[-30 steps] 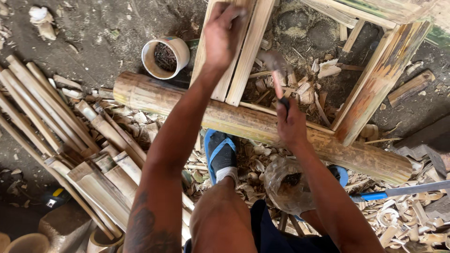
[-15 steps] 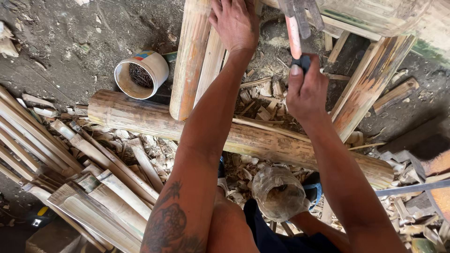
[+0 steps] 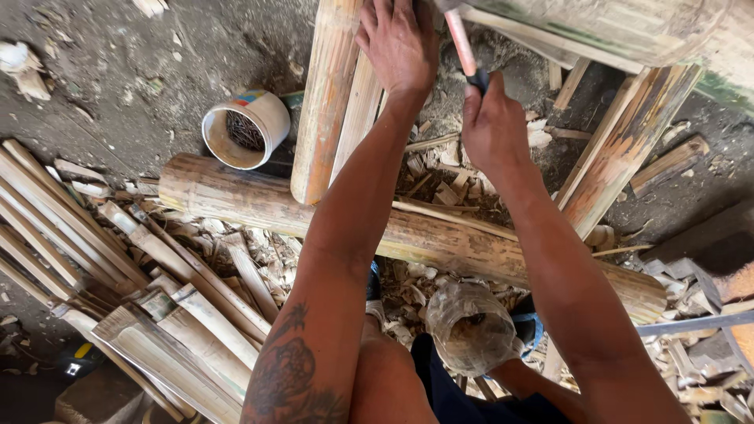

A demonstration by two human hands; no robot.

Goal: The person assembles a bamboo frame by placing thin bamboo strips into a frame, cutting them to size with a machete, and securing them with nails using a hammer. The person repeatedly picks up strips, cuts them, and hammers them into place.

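While looking straight down from the head view, we record our left hand (image 3: 400, 43) lying palm down, fingers spread flat, on the upper end of a split bamboo slat (image 3: 357, 118); it presses rather than grips, nothing enclosed in it. This slat sits touching a wider, rounded bamboo slat (image 3: 323, 102) to its left, both running up and away from us, their near ends resting on a thick bamboo log (image 3: 408, 232) that lies crosswise on the ground.

Our right hand (image 3: 493, 126) is closed in a fist around the dark grip of a hammer (image 3: 463, 47). We see the reddish handle rising from the fist toward the top edge; the head is cut off by the frame and partly hidden, so we cannot tell its exact shape.

Containers: one open cylindrical tin (image 3: 245, 129), pale-walled with a coloured band at its rim, stands upright on the dirt floor (image 3: 141, 71) just left of the rounded slat and just above the log's left end. Its contents are a dark mass of thin metal pieces, most likely nails; individual pieces are too small to tell apart.

To the right, another bamboo plank (image 3: 620, 157) leans diagonally across the log. At lower left, a fan of split bamboo strips (image 3: 133, 275) lies stacked. Wood chips (image 3: 448, 184) are scattered between slats and log. A rounded, clear-wrapped bundle (image 3: 470, 330) rests below the log, near our knee.
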